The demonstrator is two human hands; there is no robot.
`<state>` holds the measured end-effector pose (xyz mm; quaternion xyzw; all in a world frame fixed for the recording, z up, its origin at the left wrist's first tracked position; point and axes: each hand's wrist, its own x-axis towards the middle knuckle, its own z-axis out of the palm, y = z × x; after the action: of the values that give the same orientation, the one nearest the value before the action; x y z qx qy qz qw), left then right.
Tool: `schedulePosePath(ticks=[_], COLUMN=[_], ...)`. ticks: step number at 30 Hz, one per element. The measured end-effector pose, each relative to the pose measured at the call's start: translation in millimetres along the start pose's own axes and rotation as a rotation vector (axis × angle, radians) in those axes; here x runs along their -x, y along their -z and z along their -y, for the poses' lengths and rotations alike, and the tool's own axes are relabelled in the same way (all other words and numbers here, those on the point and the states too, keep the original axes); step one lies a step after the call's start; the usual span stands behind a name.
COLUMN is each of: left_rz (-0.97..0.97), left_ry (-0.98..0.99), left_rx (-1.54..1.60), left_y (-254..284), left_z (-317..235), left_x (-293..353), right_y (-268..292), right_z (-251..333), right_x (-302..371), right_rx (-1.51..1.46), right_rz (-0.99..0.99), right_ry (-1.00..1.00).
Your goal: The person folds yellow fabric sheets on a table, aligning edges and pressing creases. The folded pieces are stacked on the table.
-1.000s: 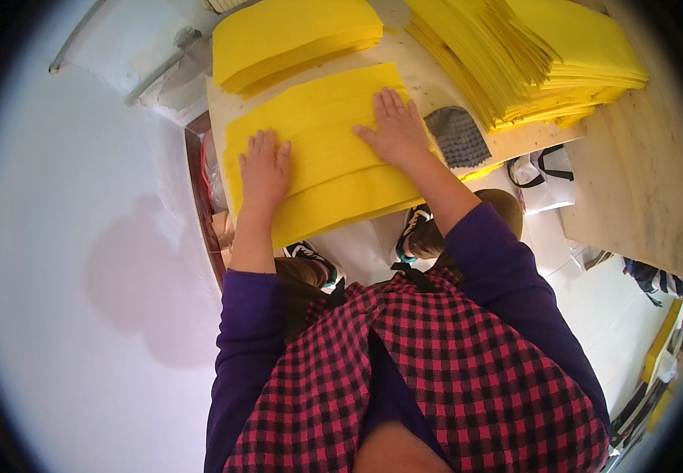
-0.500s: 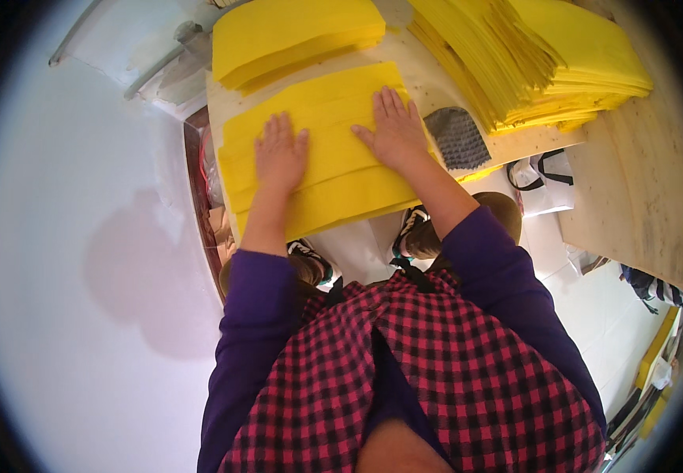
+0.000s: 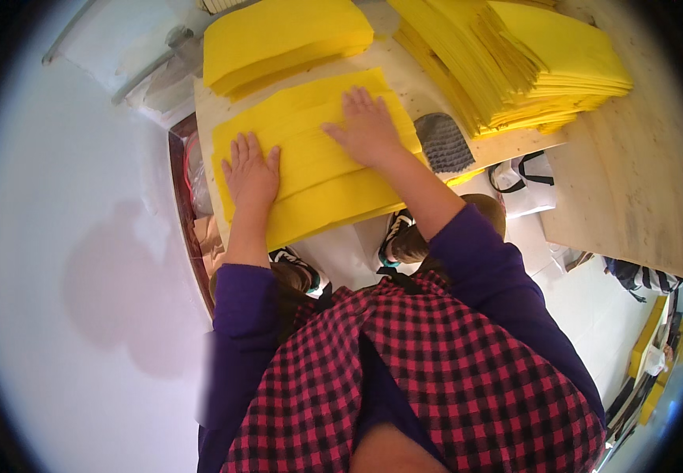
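Observation:
Yellow fabric sheets (image 3: 302,118) lie flat in front of me, their layers stepped along the near side and hanging past the table's front edge. My left hand (image 3: 252,175) rests palm down near their left edge, fingers outstretched. Flat on the right half of the sheets is my right hand (image 3: 367,132), its thumb spread from the other fingers. Neither hand grasps anything. Just right of the sheets sits a dark grey, ribbed pad with a rounded top (image 3: 444,142).
Behind the sheets stands a neat yellow fabric stack (image 3: 286,35). A taller, looser yellow pile (image 3: 507,67) fills the right side of the wooden table (image 3: 416,98). Below the table is a white bag with black handles (image 3: 529,193). A white wall (image 3: 58,236) borders the left.
My left hand has slid toward the left edge of the sheets and its fingers have spread. My right hand has shifted slightly left. The whole view has moved a little.

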<state>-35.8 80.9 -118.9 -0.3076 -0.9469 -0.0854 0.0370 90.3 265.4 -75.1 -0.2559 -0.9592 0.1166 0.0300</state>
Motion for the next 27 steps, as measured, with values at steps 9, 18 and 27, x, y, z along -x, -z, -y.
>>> schedulePosePath(ticks=[9, 18, 27], left_rz=[-0.008, -0.023, 0.019], left_ry=[0.002, 0.020, 0.110], left_rx=[0.003, 0.003, -0.001], left_y=[1.8, -0.4, 3.5], left_z=[-0.6, 2.8, 18.5], left_x=[1.0, 2.4, 7.2], right_y=[-29.6, -19.7, -14.7], right_z=[19.6, -29.8, -39.6], right_x=[-14.3, 1.4, 4.3], right_rx=[-0.066, 0.069, 0.041], right_rz=[0.038, 0.045, 0.071], right_ry=[0.087, -0.082, -0.142])
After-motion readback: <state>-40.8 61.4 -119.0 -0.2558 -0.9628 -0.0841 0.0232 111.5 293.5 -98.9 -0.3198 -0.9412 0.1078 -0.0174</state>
